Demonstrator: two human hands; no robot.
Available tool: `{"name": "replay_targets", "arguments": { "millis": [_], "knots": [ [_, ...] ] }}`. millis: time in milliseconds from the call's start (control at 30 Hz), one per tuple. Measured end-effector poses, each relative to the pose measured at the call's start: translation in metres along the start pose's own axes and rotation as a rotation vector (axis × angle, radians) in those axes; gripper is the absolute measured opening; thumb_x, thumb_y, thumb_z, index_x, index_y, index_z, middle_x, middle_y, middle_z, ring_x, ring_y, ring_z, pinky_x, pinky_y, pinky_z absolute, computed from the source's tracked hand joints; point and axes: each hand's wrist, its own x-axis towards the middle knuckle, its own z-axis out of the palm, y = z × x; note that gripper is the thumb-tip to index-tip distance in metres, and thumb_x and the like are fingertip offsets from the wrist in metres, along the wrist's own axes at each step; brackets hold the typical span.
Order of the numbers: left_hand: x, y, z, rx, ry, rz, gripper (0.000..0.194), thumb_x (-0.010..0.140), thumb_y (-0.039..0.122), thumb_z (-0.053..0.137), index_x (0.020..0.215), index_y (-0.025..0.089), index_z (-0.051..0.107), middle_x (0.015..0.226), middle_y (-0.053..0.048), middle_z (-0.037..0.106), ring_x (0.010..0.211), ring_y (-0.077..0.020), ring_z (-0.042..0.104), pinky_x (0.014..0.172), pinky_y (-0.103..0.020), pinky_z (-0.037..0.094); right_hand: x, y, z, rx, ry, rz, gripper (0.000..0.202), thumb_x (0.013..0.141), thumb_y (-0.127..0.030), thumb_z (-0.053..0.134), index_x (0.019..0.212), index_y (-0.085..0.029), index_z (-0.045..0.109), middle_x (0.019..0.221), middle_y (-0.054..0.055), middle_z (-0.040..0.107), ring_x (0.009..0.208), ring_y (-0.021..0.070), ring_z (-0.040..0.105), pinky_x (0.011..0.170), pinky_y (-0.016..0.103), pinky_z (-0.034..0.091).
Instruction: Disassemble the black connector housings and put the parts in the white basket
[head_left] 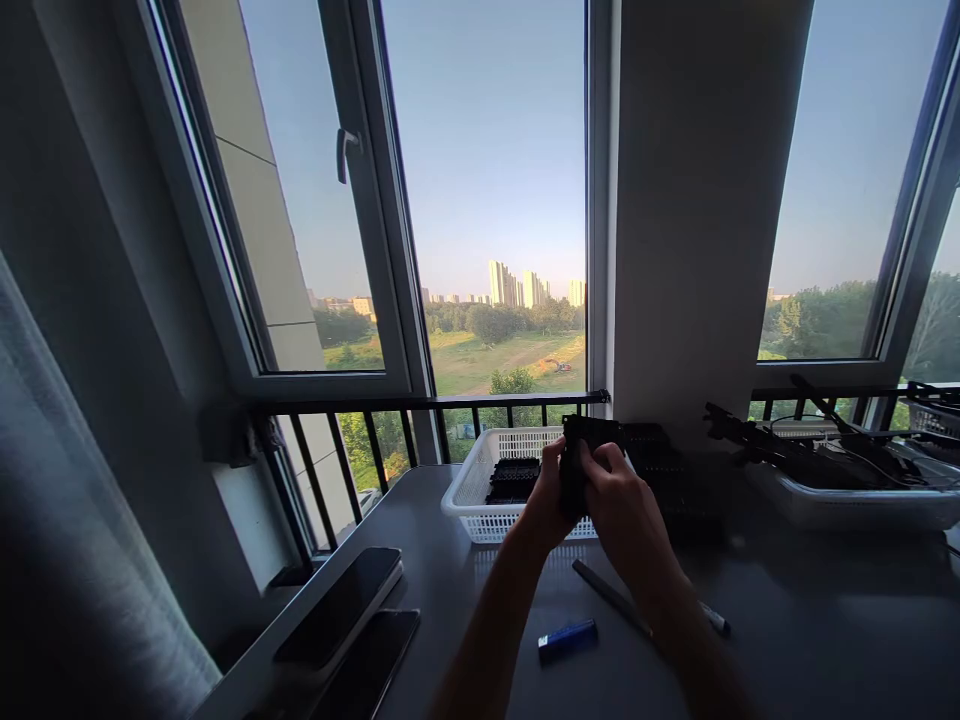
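Both my hands hold a black plastic part [574,480] up in front of the white basket [480,525]. My left hand [546,505] grips its left side, fingers wrapped round it. From the right, my right hand [619,490] presses on it with thumb and fingers. The part is dark against the light, so its exact kind is hard to make out. Inside the basket lie more black slotted parts [514,478]. Below my forearms, a blue lighter [568,640] and a dark, slim stick-like tool [611,597] rest on the grey table [435,560].
Two phones, one on a pale box-like base [345,605] and one flat [371,665], lie at the left. Black parts [660,470] are stacked right of the basket. A clear tray [847,505] holds black pieces at the right. A pen tip [716,620] shows beside my right forearm.
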Motion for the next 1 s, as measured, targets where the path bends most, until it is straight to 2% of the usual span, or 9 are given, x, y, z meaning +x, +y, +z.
{"name": "replay_targets", "arguments": {
  "millis": [167, 267, 433, 633, 867, 1000],
  "knots": [
    [-0.002, 0.016, -0.003, -0.02, 0.074, 0.099, 0.039, 0.081, 0.05, 0.054, 0.077, 0.013, 0.067, 0.059, -0.004, 0.066, 0.061, -0.0189, 0.066, 0.053, -0.023, 0.051, -0.003, -0.013, -0.002, -0.155, -0.163, -0.161, 0.031, 0.087, -0.001, 0.045, 0.107, -0.019, 0.061, 0.093, 0.004, 0.059, 0.073, 0.0131, 0.06, 0.056, 0.021, 0.039],
    [-0.004, 0.019, -0.002, -0.022, 0.085, 0.138, 0.039, 0.081, 0.048, 0.054, 0.079, 0.012, 0.067, 0.062, -0.006, 0.068, 0.062, -0.0196, 0.067, 0.054, -0.024, 0.052, -0.004, -0.016, -0.004, -0.21, -0.201, -0.227, 0.032, 0.085, 0.002, 0.046, 0.105, -0.019, 0.062, 0.094, 0.005, 0.061, 0.074, 0.0131, 0.06, 0.054, 0.021, 0.037],
    [-0.002, 0.015, 0.0, -0.023, 0.099, 0.111, 0.038, 0.079, 0.048, 0.056, 0.075, 0.012, 0.067, 0.058, -0.006, 0.066, 0.063, -0.0211, 0.067, 0.053, -0.025, 0.052, -0.002, -0.011, -0.009, -0.254, -0.206, -0.239, 0.026, 0.087, -0.001, 0.047, 0.093, -0.019, 0.063, 0.091, 0.003, 0.062, 0.073, 0.0123, 0.059, 0.052, 0.022, 0.035],
    [0.0, 0.015, -0.001, -0.02, 0.118, 0.129, 0.038, 0.082, 0.047, 0.053, 0.076, 0.012, 0.066, 0.056, -0.005, 0.065, 0.059, -0.0194, 0.065, 0.052, -0.025, 0.052, -0.003, -0.01, -0.006, -0.244, -0.199, -0.27, 0.023, 0.087, -0.003, 0.048, 0.089, -0.019, 0.064, 0.089, 0.002, 0.062, 0.071, 0.012, 0.058, 0.052, 0.024, 0.032],
    [0.004, 0.013, -0.005, 0.007, 0.142, 0.145, 0.039, 0.076, 0.051, 0.056, 0.07, 0.013, 0.064, 0.058, -0.005, 0.065, 0.058, -0.0194, 0.064, 0.054, -0.026, 0.05, -0.004, -0.009, -0.006, -0.208, -0.204, -0.245, 0.023, 0.087, -0.006, 0.049, 0.081, -0.021, 0.066, 0.087, 0.0, 0.062, 0.07, 0.0108, 0.058, 0.052, 0.025, 0.027],
    [0.008, 0.01, -0.008, 0.022, 0.151, 0.149, 0.041, 0.073, 0.053, 0.059, 0.067, 0.013, 0.062, 0.054, -0.003, 0.062, 0.052, -0.0166, 0.06, 0.047, -0.023, 0.044, -0.003, -0.005, -0.006, -0.185, -0.199, -0.242, 0.027, 0.091, -0.01, 0.047, 0.077, -0.02, 0.067, 0.085, 0.0, 0.062, 0.071, 0.0102, 0.058, 0.054, 0.025, 0.027]
  ]
}}
